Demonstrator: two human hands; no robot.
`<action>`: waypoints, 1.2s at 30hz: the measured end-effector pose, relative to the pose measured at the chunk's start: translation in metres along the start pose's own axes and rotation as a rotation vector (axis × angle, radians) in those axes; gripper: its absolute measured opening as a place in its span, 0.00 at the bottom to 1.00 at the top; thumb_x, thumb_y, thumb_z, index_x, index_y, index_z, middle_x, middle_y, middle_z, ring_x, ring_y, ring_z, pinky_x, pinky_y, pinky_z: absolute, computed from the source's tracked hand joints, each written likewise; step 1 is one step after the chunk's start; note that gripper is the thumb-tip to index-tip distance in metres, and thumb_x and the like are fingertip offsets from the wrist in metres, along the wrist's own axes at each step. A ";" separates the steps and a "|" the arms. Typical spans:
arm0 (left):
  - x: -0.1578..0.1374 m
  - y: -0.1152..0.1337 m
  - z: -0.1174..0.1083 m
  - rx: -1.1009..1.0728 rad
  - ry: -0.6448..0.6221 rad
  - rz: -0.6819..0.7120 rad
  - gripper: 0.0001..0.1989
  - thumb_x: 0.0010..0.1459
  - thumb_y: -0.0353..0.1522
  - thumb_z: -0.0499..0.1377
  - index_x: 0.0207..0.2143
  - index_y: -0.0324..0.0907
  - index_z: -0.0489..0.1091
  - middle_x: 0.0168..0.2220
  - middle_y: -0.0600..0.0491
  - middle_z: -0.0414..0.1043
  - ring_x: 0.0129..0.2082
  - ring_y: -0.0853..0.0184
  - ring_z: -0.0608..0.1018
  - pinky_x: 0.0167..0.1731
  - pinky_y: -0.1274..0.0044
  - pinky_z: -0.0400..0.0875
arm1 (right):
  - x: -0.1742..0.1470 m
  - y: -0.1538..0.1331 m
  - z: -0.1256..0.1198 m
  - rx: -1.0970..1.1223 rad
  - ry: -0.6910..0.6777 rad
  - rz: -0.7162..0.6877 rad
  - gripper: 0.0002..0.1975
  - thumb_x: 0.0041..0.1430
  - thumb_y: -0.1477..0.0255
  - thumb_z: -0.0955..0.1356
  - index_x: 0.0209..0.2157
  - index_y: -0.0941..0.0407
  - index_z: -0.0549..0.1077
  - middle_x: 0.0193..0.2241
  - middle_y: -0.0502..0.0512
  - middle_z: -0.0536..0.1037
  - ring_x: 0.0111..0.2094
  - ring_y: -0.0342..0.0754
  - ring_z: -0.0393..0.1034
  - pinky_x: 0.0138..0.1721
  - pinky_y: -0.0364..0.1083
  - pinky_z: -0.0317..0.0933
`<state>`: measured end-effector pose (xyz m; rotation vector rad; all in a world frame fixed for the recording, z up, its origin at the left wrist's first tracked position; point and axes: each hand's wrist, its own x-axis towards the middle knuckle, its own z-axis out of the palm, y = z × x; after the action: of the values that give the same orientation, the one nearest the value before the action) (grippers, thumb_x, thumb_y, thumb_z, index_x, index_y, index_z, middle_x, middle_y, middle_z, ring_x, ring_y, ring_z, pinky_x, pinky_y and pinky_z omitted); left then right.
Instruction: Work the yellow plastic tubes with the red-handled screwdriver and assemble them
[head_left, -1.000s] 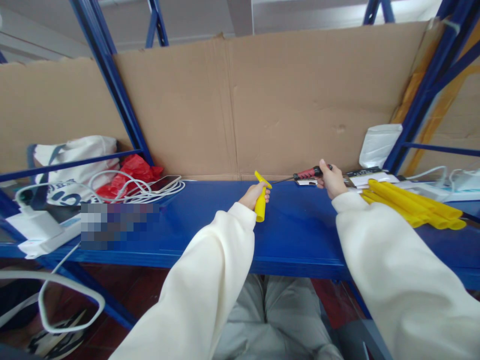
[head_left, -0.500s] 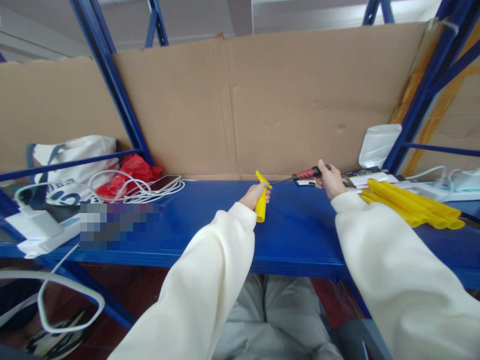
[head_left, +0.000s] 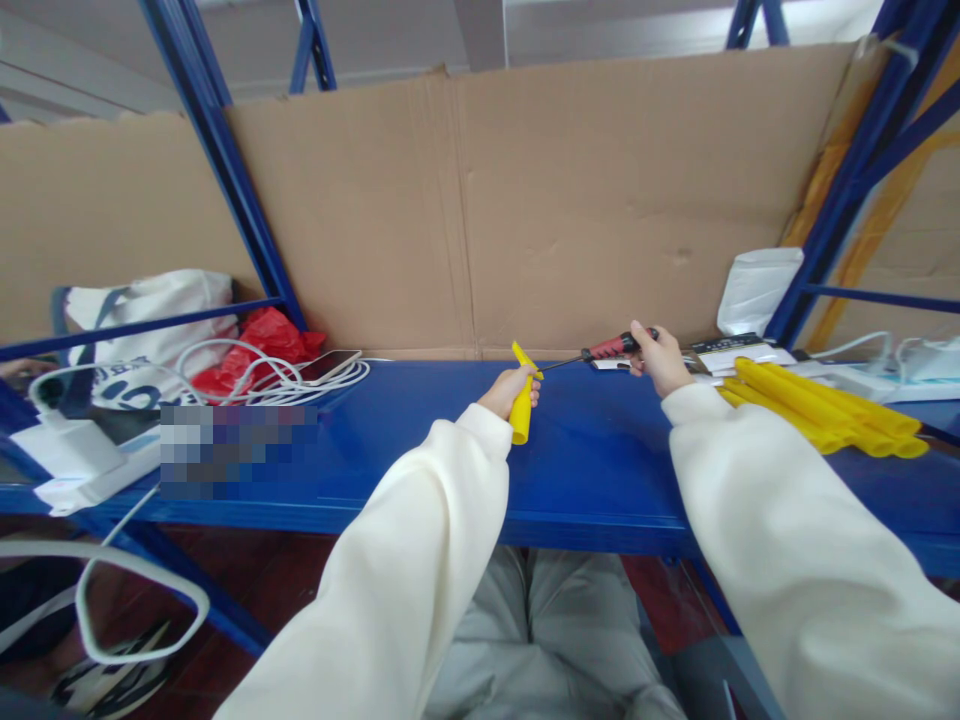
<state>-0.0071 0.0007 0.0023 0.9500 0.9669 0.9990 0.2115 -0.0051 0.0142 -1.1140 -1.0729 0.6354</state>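
Observation:
Over the blue shelf, my left hand (head_left: pixel 507 391) is closed round a yellow plastic piece (head_left: pixel 521 420), a tube with a wide round lower end and a crosspiece at the top. My right hand (head_left: pixel 660 360) grips the handle of a red and black screwdriver (head_left: pixel 609 347). The screwdriver lies almost level, its thin shaft pointing left. Its tip reaches the yellow piece near the crosspiece, beside my left fingers; what the tip meets there is too small to make out.
Several yellow tubes (head_left: pixel 832 410) lie in a pile at the right of the blue shelf (head_left: pixel 600 450). A white pouch (head_left: pixel 759 290) leans against the cardboard wall (head_left: pixel 600 200). White cables (head_left: pixel 330 378), a red plastic bag (head_left: pixel 274 345) and a power strip (head_left: pixel 112 470) are at the left.
The screwdriver handle and the fingers of my right hand have shifted very slightly. My left hand and the yellow piece stay in place.

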 end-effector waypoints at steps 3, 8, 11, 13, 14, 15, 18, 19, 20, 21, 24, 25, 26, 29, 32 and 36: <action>-0.001 0.001 0.000 0.010 0.005 -0.011 0.06 0.63 0.24 0.49 0.33 0.39 0.62 0.15 0.62 0.56 0.10 0.77 0.57 0.12 0.84 0.51 | -0.001 -0.001 -0.001 -0.058 -0.011 -0.044 0.22 0.53 0.52 0.70 0.28 0.52 0.57 0.16 0.44 0.63 0.14 0.39 0.53 0.12 0.40 0.50; -0.002 0.001 0.000 0.002 0.023 -0.024 0.06 0.63 0.24 0.50 0.32 0.39 0.63 0.16 0.62 0.56 0.10 0.77 0.57 0.12 0.84 0.51 | -0.001 -0.002 -0.006 -0.175 -0.019 -0.046 0.24 0.51 0.47 0.69 0.30 0.51 0.60 0.15 0.42 0.58 0.14 0.40 0.53 0.13 0.40 0.47; -0.002 0.001 0.000 0.026 0.015 -0.007 0.06 0.62 0.24 0.49 0.33 0.39 0.63 0.15 0.61 0.56 0.11 0.76 0.57 0.12 0.84 0.51 | -0.002 -0.002 -0.006 -0.136 -0.031 -0.008 0.23 0.51 0.48 0.69 0.30 0.51 0.59 0.14 0.41 0.54 0.14 0.40 0.50 0.13 0.40 0.46; -0.001 0.001 0.000 0.040 0.012 -0.003 0.06 0.62 0.24 0.49 0.33 0.38 0.64 0.15 0.61 0.56 0.11 0.76 0.57 0.13 0.83 0.52 | -0.002 -0.003 -0.004 -0.092 -0.038 0.019 0.21 0.52 0.52 0.70 0.30 0.51 0.58 0.14 0.40 0.53 0.14 0.39 0.48 0.14 0.40 0.45; -0.001 0.001 0.000 0.043 0.015 -0.003 0.06 0.62 0.24 0.49 0.33 0.38 0.64 0.15 0.61 0.56 0.10 0.76 0.57 0.13 0.83 0.52 | -0.002 -0.003 -0.003 -0.074 -0.036 0.032 0.20 0.53 0.54 0.69 0.30 0.51 0.57 0.14 0.40 0.53 0.14 0.39 0.48 0.14 0.39 0.45; -0.001 0.001 0.000 0.044 0.018 -0.003 0.06 0.62 0.24 0.49 0.33 0.38 0.64 0.15 0.61 0.56 0.10 0.76 0.57 0.12 0.83 0.52 | -0.003 -0.003 -0.002 -0.062 -0.032 0.043 0.18 0.54 0.57 0.69 0.30 0.51 0.57 0.14 0.40 0.53 0.13 0.39 0.48 0.13 0.40 0.45; -0.001 0.001 0.000 0.047 0.021 -0.004 0.06 0.62 0.24 0.49 0.33 0.39 0.63 0.15 0.61 0.56 0.10 0.76 0.57 0.12 0.83 0.52 | -0.003 -0.003 -0.002 -0.093 -0.005 0.045 0.14 0.56 0.60 0.67 0.30 0.51 0.58 0.14 0.41 0.57 0.14 0.40 0.51 0.13 0.40 0.47; -0.001 0.001 0.000 0.052 0.019 -0.002 0.07 0.62 0.24 0.49 0.33 0.39 0.63 0.15 0.61 0.56 0.10 0.76 0.57 0.12 0.83 0.52 | -0.002 -0.002 -0.003 -0.124 0.004 0.033 0.14 0.57 0.60 0.67 0.30 0.51 0.59 0.15 0.42 0.58 0.14 0.40 0.52 0.13 0.41 0.47; -0.002 0.001 0.000 0.058 0.016 0.001 0.07 0.62 0.24 0.49 0.33 0.39 0.63 0.14 0.61 0.56 0.10 0.76 0.57 0.12 0.83 0.52 | -0.002 -0.002 -0.003 -0.158 0.010 0.021 0.14 0.57 0.59 0.67 0.30 0.51 0.59 0.15 0.42 0.58 0.14 0.41 0.53 0.13 0.41 0.48; -0.002 0.001 0.000 0.064 0.014 0.004 0.07 0.62 0.23 0.48 0.32 0.39 0.62 0.14 0.61 0.56 0.10 0.76 0.57 0.12 0.84 0.52 | -0.002 -0.001 -0.004 -0.186 0.015 0.011 0.15 0.57 0.57 0.67 0.30 0.51 0.60 0.15 0.43 0.59 0.14 0.41 0.53 0.14 0.41 0.48; -0.002 0.000 0.000 0.081 0.016 0.013 0.08 0.62 0.23 0.48 0.31 0.40 0.61 0.14 0.61 0.56 0.10 0.76 0.58 0.12 0.84 0.52 | -0.002 0.000 -0.006 -0.192 0.003 0.011 0.18 0.56 0.52 0.67 0.31 0.51 0.61 0.14 0.42 0.58 0.14 0.41 0.53 0.14 0.41 0.48; -0.002 0.000 0.000 0.084 0.018 0.015 0.08 0.62 0.23 0.48 0.31 0.40 0.61 0.14 0.62 0.55 0.10 0.76 0.58 0.12 0.84 0.53 | -0.002 0.000 -0.005 -0.169 -0.005 0.019 0.18 0.57 0.53 0.67 0.31 0.52 0.61 0.13 0.41 0.57 0.13 0.40 0.52 0.14 0.41 0.47; -0.001 0.000 -0.001 0.086 0.023 0.015 0.08 0.62 0.23 0.48 0.31 0.40 0.61 0.14 0.62 0.55 0.10 0.76 0.58 0.12 0.84 0.52 | -0.003 0.000 -0.004 -0.143 -0.011 0.026 0.17 0.57 0.54 0.67 0.31 0.52 0.61 0.13 0.40 0.56 0.13 0.39 0.50 0.13 0.40 0.46; 0.002 0.000 -0.002 0.085 0.039 0.022 0.07 0.62 0.23 0.48 0.31 0.40 0.61 0.14 0.62 0.54 0.10 0.76 0.58 0.12 0.83 0.52 | -0.004 -0.002 0.000 -0.103 -0.012 0.044 0.12 0.59 0.61 0.67 0.31 0.52 0.60 0.13 0.40 0.58 0.12 0.39 0.51 0.12 0.39 0.46; 0.004 -0.001 -0.002 0.085 0.051 0.035 0.06 0.61 0.23 0.49 0.33 0.39 0.62 0.14 0.62 0.55 0.10 0.76 0.58 0.12 0.83 0.52 | -0.003 0.001 0.001 -0.110 -0.014 0.051 0.12 0.59 0.61 0.66 0.31 0.52 0.60 0.14 0.43 0.63 0.13 0.41 0.56 0.11 0.40 0.48; 0.004 -0.002 -0.001 0.105 0.071 0.029 0.05 0.60 0.23 0.50 0.34 0.39 0.62 0.15 0.62 0.55 0.11 0.75 0.58 0.13 0.82 0.53 | 0.000 0.007 -0.003 -0.135 -0.024 0.015 0.19 0.56 0.53 0.67 0.29 0.52 0.59 0.12 0.41 0.59 0.10 0.39 0.51 0.10 0.40 0.43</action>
<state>-0.0070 0.0041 -0.0003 1.0240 1.0762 1.0199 0.2149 -0.0036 0.0076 -1.2350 -1.1421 0.5959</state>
